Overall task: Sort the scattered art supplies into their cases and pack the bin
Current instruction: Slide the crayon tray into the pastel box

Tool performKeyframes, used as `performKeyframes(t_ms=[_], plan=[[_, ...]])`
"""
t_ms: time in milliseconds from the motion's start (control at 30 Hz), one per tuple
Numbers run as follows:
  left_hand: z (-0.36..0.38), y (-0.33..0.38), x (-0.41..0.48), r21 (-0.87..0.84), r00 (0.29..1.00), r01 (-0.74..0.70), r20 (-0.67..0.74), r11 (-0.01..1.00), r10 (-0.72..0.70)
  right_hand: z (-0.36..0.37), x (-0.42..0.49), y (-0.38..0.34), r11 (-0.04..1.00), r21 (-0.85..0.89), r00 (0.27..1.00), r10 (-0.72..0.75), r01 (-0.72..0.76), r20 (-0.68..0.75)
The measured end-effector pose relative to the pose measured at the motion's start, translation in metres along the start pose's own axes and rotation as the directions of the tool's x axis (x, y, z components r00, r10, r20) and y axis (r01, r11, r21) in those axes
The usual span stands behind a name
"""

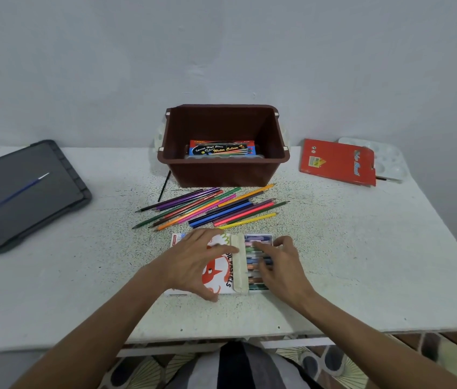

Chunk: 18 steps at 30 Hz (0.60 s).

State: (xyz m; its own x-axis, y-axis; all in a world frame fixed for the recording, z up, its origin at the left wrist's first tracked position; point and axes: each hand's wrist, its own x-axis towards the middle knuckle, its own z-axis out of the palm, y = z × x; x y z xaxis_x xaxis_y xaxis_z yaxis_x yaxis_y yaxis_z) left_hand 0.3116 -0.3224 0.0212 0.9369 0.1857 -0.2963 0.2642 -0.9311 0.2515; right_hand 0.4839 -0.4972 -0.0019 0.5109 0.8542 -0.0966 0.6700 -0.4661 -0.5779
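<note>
Here, two hands [193, 262] [280, 266] on one pastel box [216, 276], one bin [221, 174]

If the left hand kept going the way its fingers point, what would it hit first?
The left hand points right across the oil pastels box, so it would probably meet the cream flap first, then the pastels under the right hand.
</note>
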Motion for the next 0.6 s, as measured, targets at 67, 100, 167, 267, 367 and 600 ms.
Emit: performKeyframes(t_ms=[67,100,167,267,367,600], plan=[[0.002,0.000,0.000,0.003,1.000,0.002,-0.003,1.000,-0.002,0.000,0.001,0.001,1.000,0.016,1.000,0.009,-0.009,-0.017],[0.003,-0.001,0.000,0.011,1.000,0.001,-0.006,1.000,-0.001,0.000,0.003,0.000,0.998,0.044,0.999,0.041,-0.040,-0.027],[0.006,-0.001,0.000,0.032,1.000,-0.004,-0.015,0.999,0.005,0.000,0.004,-0.003,0.987,0.112,0.993,0.118,-0.114,-0.030],[0.006,0.000,0.000,0.029,1.000,-0.009,-0.025,1.000,0.010,0.004,0.003,-0.006,0.980,0.137,0.989,0.147,-0.142,-0.026],[0.005,-0.001,-0.001,0.007,1.000,0.001,-0.016,1.000,-0.001,0.005,0.001,-0.006,0.989,0.091,0.991,0.124,-0.119,-0.046],[0.008,-0.004,-0.002,-0.037,0.999,-0.009,-0.036,0.999,0.008,0.010,-0.006,0.000,0.998,-0.042,0.993,0.031,-0.036,-0.113]])
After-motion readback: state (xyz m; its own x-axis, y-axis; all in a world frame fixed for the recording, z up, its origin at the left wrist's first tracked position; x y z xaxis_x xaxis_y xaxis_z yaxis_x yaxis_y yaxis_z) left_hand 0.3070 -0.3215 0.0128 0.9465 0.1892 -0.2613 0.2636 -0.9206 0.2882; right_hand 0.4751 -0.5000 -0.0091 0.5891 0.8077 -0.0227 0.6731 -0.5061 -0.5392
